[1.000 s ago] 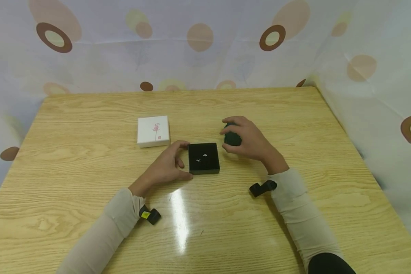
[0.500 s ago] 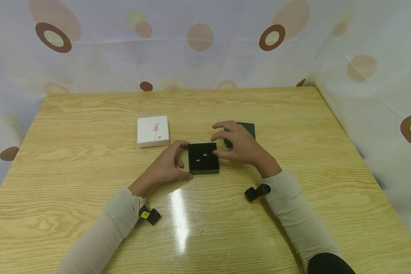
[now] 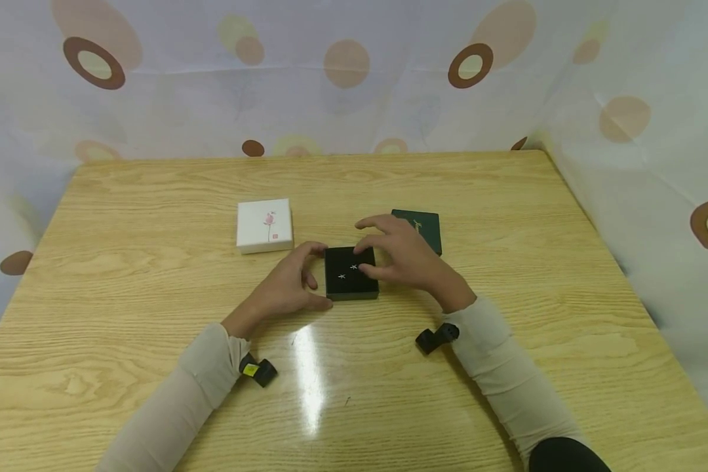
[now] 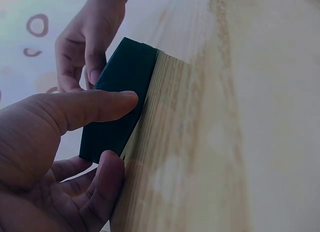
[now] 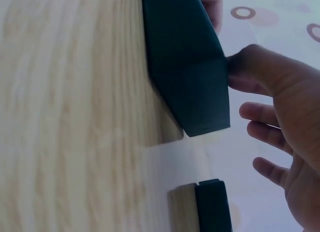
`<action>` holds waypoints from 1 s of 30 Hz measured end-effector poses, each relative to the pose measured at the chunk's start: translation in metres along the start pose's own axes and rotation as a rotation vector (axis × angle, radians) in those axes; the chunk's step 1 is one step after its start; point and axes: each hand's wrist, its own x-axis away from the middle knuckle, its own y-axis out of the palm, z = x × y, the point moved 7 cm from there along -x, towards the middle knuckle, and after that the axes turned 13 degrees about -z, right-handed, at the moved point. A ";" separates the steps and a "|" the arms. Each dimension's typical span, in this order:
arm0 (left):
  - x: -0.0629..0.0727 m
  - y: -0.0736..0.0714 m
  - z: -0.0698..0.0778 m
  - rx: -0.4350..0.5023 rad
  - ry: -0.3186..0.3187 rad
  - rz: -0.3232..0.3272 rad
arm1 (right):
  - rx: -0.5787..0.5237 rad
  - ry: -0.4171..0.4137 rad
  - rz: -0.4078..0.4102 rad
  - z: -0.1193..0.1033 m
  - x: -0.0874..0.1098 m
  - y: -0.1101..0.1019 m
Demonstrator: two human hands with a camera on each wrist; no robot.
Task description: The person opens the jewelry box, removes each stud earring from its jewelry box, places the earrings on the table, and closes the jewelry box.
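Note:
A small square jewelry box (image 3: 351,288) with a black inner pad sits mid-table, its side dark green in the left wrist view. Two small silvery star-shaped studs (image 3: 341,276) are on the pad. My left hand (image 3: 286,282) holds the box from its left side, thumb at the near edge and fingers at the far edge. Above the right part of the pad is my right hand (image 3: 404,255), fingers spread and bent, thumb tip and index fingertip close by the right-hand stud. Behind that hand lies the dark green lid (image 3: 429,229) with a gold mark, partly covered.
A white box (image 3: 262,224) with a pink flower print stands at the back left of the wooden table (image 3: 171,275). Patterned curtains (image 3: 295,105) hang behind the table and along its right side. A camera is strapped to each wrist.
My right hand has let go of the green lid, leaving it on the table, and has moved left over the jewelry box. My left hand and the box have stayed put.

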 end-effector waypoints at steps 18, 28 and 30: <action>0.001 0.000 -0.001 0.009 -0.015 0.001 | 0.132 0.078 -0.084 -0.011 -0.004 0.011; 0.001 0.000 0.001 -0.004 -0.012 -0.003 | 0.149 0.094 -0.089 -0.011 -0.005 0.012; 0.000 0.000 0.001 -0.006 -0.011 -0.002 | 0.150 0.099 -0.090 -0.011 -0.005 0.013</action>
